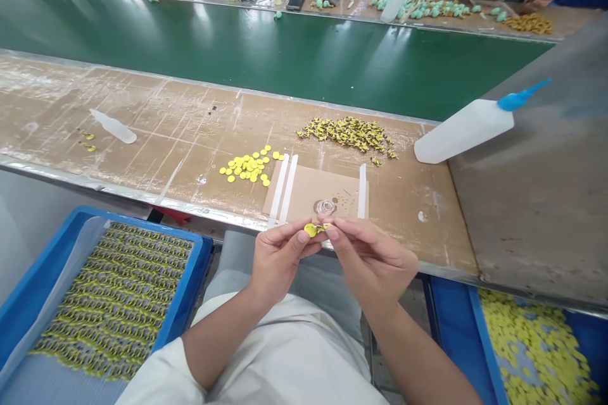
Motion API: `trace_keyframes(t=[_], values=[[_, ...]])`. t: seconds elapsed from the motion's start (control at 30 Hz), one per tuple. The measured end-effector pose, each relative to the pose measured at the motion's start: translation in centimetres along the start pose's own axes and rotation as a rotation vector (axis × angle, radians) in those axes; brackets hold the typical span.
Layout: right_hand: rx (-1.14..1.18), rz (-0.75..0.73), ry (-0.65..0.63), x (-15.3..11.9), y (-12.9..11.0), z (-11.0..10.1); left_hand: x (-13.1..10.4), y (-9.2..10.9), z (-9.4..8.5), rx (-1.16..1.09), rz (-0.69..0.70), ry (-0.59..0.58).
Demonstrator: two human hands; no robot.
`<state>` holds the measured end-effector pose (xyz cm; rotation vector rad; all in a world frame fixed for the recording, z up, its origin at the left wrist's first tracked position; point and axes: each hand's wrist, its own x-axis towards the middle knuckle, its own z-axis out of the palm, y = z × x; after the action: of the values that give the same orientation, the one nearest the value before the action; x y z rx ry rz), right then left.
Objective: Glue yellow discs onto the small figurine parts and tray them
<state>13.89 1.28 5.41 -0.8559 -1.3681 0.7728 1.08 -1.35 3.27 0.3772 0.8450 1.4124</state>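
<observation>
My left hand pinches a small yellow disc at the table's front edge. Fingertips of my right hand meet it from the other side, closed on a small yellow and dark piece that touches or joins the disc. Just beyond my fingers, a small clear round dish rests on a cardboard sheet with white tape strips. Loose yellow discs lie left of the sheet, and a pile of small yellow and dark pieces lies behind it.
A white bottle with blue tip leans by a metal panel at right. Blue trays hold rows of pieces at lower left and yellow discs at lower right. Beyond the green belt, other people's hands are at another table.
</observation>
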Motion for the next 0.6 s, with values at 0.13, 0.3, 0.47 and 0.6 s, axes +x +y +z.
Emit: trace_keyframes(t=[0.13, 0.3, 0.47, 0.6], values=[[-0.027, -0.027, -0.01, 0.02, -0.13, 0.16, -0.02, 0.09, 0.19, -0.017, 0.031, -0.022], [-0.082, -0.065, -0.017, 0.07, -0.04, 0.11, -0.05, -0.07, 0.03, -0.005, 0.053, -0.011], [-0.099, -0.083, -0.032, 0.13, -0.02, 0.0, -0.08, -0.05, 0.09, 0.011, 0.057, 0.016], [-0.118, -0.095, -0.057, 0.1, 0.13, -0.16, -0.04, 0.02, 0.23, 0.015, 0.069, 0.024]])
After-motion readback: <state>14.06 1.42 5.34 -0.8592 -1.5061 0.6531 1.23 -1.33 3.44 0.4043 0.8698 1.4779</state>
